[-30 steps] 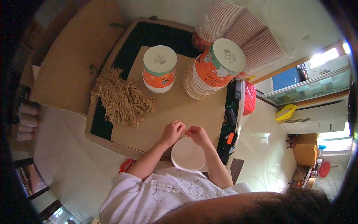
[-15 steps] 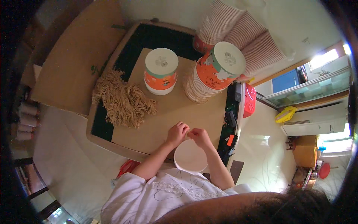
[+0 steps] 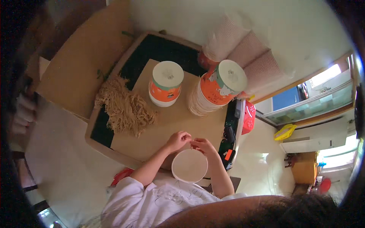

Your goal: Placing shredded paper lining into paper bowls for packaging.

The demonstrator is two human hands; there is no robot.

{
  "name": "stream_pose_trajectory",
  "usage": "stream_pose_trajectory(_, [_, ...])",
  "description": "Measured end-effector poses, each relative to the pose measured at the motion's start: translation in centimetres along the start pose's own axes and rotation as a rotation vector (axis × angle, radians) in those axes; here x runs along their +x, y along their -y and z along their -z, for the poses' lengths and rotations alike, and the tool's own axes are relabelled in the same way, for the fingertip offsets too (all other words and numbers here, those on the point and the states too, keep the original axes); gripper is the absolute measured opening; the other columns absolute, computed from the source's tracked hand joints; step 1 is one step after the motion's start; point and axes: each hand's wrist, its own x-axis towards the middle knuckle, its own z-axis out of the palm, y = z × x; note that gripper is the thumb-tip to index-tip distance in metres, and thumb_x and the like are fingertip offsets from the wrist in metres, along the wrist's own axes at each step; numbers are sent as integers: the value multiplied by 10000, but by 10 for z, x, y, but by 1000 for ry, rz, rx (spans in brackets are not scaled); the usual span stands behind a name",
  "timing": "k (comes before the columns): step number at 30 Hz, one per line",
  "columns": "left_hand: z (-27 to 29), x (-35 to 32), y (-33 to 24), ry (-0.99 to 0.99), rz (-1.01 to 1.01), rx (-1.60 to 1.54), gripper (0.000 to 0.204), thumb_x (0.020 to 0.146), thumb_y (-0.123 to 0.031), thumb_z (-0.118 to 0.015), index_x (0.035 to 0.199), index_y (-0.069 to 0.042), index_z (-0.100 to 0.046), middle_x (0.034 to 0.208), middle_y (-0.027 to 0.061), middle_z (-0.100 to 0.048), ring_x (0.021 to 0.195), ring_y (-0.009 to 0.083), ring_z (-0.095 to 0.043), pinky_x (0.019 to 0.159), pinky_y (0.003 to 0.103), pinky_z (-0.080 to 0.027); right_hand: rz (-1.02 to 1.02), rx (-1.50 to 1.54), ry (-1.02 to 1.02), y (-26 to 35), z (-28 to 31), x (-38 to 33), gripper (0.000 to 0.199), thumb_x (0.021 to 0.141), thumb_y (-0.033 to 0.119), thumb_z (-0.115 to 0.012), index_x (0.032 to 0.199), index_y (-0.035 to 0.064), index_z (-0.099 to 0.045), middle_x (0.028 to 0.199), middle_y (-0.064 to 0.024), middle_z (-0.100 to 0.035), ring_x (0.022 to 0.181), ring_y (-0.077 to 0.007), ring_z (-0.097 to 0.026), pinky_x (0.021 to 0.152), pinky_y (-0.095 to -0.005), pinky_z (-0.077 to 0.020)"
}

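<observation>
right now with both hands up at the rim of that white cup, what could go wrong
1. The white cup sits at the near edge of the brown board, between the left hand and right hand; a tug at its rim could tip it off.
2. The tilted stack of cups leans close by and may topple if bumped.
3. The loose pile of tan strings could snag a sleeve.

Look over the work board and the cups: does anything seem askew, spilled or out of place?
The tall stack of orange cups leans over to one side, while the single orange cup beside it stands upright. The heap of tan cords sprawls loosely over the board's left edge. Nothing looks spilled or broken.
</observation>
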Motion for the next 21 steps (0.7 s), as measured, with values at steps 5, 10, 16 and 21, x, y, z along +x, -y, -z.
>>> stream_pose_trajectory(5, [15, -2, 2, 177, -44, 140, 95, 710, -138, -638, 742, -50, -627, 706, 75, -579, 673, 215, -567, 618, 319, -452, -42, -5, 13, -5, 4, -2, 135, 805, 170, -590, 776, 39, -593, 667, 3, -544, 561, -52, -480, 465, -176, -367])
stream_pose_trajectory(10, [4, -5, 7, 44, -28, 190, 96, 712, -159, -618, 715, -63, -628, 720, 84, -581, 689, 248, -569, 624, 343, -454, -14, -159, 94, -9, 7, -3, 138, 813, 159, -572, 826, 25, -607, 702, -1, -568, 595, -58, -506, 494, -186, -394])
stream_pose_trajectory(16, [-3, -8, 23, -31, 25, 331, 87, 688, -178, -625, 691, -91, -627, 725, 75, -593, 693, 253, -585, 637, 364, -470, -30, -122, 128, -14, 12, -4, 136, 815, 144, -567, 848, 15, -597, 731, -9, -581, 625, -72, -528, 528, -195, -416])
stream_pose_trajectory(21, [7, -6, 2, 41, -139, 192, 89, 683, -176, -624, 698, -88, -630, 747, 71, -599, 742, 240, -581, 677, 362, -464, -45, -36, 176, -18, 18, -8, 153, 821, 148, -564, 867, 6, -593, 746, -23, -581, 640, -84, -537, 551, -201, -434])
